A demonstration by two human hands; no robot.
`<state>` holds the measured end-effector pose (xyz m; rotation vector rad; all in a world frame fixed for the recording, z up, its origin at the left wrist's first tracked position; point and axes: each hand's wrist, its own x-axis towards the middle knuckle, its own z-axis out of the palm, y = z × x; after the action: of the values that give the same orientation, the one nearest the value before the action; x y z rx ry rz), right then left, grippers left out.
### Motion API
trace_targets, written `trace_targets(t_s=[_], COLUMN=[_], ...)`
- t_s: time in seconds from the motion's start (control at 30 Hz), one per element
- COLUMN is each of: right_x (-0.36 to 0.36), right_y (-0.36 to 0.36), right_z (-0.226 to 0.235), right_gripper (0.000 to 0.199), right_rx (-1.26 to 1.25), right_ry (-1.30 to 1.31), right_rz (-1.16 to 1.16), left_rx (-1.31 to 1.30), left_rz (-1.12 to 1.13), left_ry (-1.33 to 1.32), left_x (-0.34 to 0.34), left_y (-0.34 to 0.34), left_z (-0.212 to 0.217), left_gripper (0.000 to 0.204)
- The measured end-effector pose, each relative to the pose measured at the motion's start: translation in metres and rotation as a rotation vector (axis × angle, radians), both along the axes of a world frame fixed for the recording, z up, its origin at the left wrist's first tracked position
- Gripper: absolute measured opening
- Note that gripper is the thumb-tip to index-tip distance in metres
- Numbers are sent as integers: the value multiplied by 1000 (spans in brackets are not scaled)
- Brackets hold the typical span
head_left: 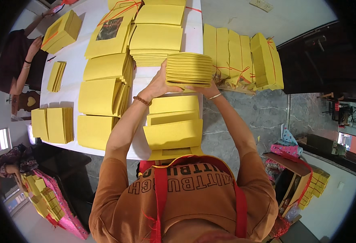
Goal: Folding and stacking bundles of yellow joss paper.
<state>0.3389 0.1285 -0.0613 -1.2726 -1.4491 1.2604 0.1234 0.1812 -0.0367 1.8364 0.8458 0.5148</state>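
Observation:
Between my two hands is a thick stack of folded yellow paper point(189, 69), raised over the white table near its right edge. My left hand point(160, 84) grips its left side, with a beaded bracelet on that wrist. My right hand point(205, 88) holds the lower right side, and its fingers are partly hidden by the stack. Closer to my body lie more folded yellow sheets point(173, 134), overlapping one another at the table edge. Just beyond the held stack, a tall pile of yellow paper point(155, 38) leans in layers.
Rows of yellow stacks point(99, 96) fill the middle of the white table point(70, 60). Red-tied yellow bundles point(234, 52) stand on the right, above a grey floor point(242, 111). At far left another person's hand point(35, 46) touches a yellow block point(62, 32). A wooden cabinet point(291, 166) stands lower right.

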Motion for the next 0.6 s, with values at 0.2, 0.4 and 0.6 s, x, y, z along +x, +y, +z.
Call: trace_targets(t_s=[0.2, 0.4, 0.6], right_x=[-2, 0, 3], right_y=[6, 0, 2], right_z=[-9, 69, 110], right_gripper=[85, 64, 53], right_rx=[177, 133, 31], right_ry=[-248, 48, 336], right_rz=[-61, -98, -39], left_rx=[52, 81, -44], left_rz=[57, 126, 253], left_ry=[41, 20, -590], left_x=[5, 10, 24], left_y=[5, -8, -24], left_z=[2, 50, 87], left_gripper=[98, 88, 75])
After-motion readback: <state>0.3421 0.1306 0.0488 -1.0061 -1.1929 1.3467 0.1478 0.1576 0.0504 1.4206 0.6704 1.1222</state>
